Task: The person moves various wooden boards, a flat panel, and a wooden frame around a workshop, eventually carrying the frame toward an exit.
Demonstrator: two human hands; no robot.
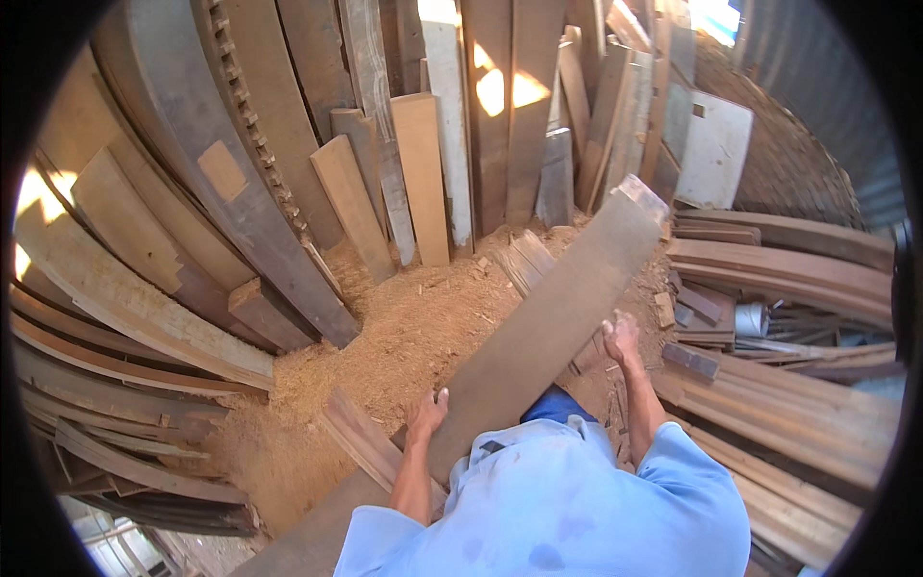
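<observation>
A long, wide brown wooden plank (548,327) runs slantwise in front of me, from the lower left up to the right. My left hand (428,412) grips its left edge, thumb uppermost and the other fingers partly hidden. Farther up, on the opposite edge, my right hand (620,337) is closed against the plank's side. The plank's far end (642,197) is pale and rough. Part of its near length passes behind my left forearm and blue shirt. Below it lie shorter pieces of wood (361,438), partly covered by the plank.
Sawdust (404,317) covers the ground ahead. Many boards (423,178) lean upright at the back and left. Stacked timber (798,413) lies on the right, near a white bucket (751,319). A white panel (713,149) and corrugated sheeting (808,77) stand at the far right.
</observation>
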